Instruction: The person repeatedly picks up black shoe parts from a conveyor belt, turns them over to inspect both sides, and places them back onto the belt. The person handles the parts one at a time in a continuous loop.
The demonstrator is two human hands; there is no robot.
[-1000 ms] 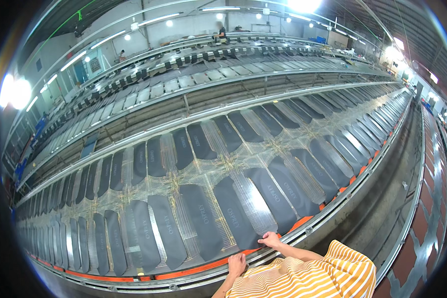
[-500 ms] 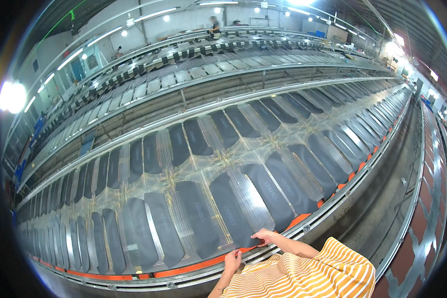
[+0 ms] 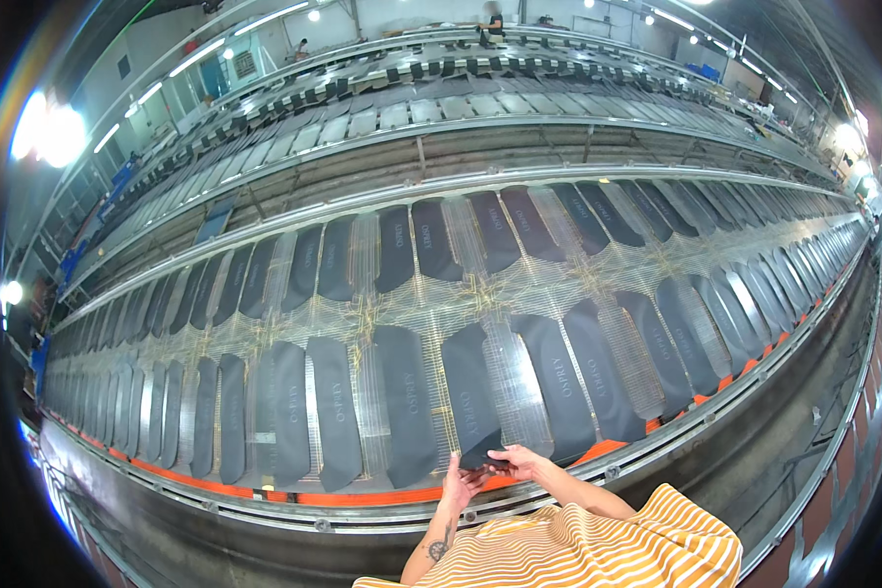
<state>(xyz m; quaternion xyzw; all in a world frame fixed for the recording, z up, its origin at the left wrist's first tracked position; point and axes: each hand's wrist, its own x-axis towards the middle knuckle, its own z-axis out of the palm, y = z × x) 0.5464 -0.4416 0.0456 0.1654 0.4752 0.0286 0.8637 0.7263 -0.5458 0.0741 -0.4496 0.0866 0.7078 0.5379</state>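
Note:
Both of my hands are at the near end of a dark grey fabric piece [image 3: 468, 382] with pale printing, which lies among similar pieces on a long table marked with fine yellowish lines. My right hand [image 3: 514, 462] pinches its lower edge, which is curled up slightly. My left hand [image 3: 465, 480] is just left of it, fingers closed round the lifted corner. An orange strip [image 3: 363, 499] runs under the pieces along the near edge, beside a metal rail [image 3: 323, 521].
Parallel tables [image 3: 353, 122] with rows of pieces stand beyond this one. A person [image 3: 490, 29] in dark clothing is at the back, and another [image 3: 301, 49] farther left. A narrow concrete aisle [image 3: 804, 421] runs on the right beside another table with maroon shapes [image 3: 833, 534].
My left hand has moved up and in toward my right hand and now grips the piece's near end, which has been lifted a little. The view has swung to the right.

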